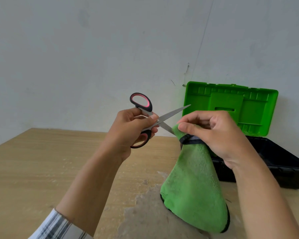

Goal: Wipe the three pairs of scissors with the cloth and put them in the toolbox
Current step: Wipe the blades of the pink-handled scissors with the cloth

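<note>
My left hand (128, 128) grips a pair of scissors (173, 112) with black and pink handles, held up above the table with its blades spread apart. My right hand (212, 133) pinches the green cloth (193, 187) around the lower blade, whose tip is hidden in the fabric. The rest of the cloth hangs down toward the table. The upper blade points at the toolbox (283, 163), which stands open at the right: a black base with a green lid (231, 107) leaning back against the wall. I see no other scissors.
A wooden table (41, 169) with a worn, pale patch near its front middle runs up to a white wall (93, 49). The toolbox sits at the table's far right corner. A striped sleeve covers my left forearm at the bottom edge.
</note>
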`<state>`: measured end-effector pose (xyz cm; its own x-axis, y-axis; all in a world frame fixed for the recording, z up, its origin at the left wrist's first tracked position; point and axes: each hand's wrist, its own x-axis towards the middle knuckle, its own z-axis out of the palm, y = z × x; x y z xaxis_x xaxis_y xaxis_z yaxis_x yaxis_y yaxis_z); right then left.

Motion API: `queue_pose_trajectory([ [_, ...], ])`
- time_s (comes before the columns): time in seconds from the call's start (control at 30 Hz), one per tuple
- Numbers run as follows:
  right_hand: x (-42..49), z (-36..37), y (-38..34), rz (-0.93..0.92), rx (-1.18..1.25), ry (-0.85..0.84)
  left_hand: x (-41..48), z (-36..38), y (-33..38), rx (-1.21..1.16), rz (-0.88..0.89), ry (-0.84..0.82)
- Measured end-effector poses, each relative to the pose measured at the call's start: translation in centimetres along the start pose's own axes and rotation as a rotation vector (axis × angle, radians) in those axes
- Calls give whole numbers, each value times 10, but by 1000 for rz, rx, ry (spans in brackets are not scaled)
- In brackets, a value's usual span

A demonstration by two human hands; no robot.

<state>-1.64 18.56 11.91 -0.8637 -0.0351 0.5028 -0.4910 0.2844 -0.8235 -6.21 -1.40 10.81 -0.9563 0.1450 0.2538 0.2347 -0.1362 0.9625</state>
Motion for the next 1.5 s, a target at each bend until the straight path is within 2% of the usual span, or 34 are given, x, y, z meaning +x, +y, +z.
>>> queue_pose_trajectory([
  [0.23, 1, 16, 5, 1, -72, 111, 0, 3, -2, -8, 2, 6],
  [0.37, 0, 20, 5, -37, -240, 160, 0, 3, -3, -15, 9, 10],
  [0.5, 1, 20, 8, -49, -310, 163, 1, 3, -5, -35, 2, 1],
  [0.83, -2, -9, 19, 42, -438, 107, 7, -8, -10, -106, -30, 56],
  [0.9, -4, -24, 21, 70, -489, 135, 9, -11, -10, -143, -41, 52],
  [0.97, -7, -38, 17, 84, -405, 181, 9, -13, -9, -166, -44, 23],
  [1.13, -8, -29, -7, -95, -72, 216, 6, -6, -9, -204, -61, -66],
  [1.27, -6, -3, -16, -260, -271, 229, 5, 0, -11, -151, -49, -61],
  [1.5, -4, 21, -6, -370, -480, 203, 2, 9, -11, -170, -36, -67],
])
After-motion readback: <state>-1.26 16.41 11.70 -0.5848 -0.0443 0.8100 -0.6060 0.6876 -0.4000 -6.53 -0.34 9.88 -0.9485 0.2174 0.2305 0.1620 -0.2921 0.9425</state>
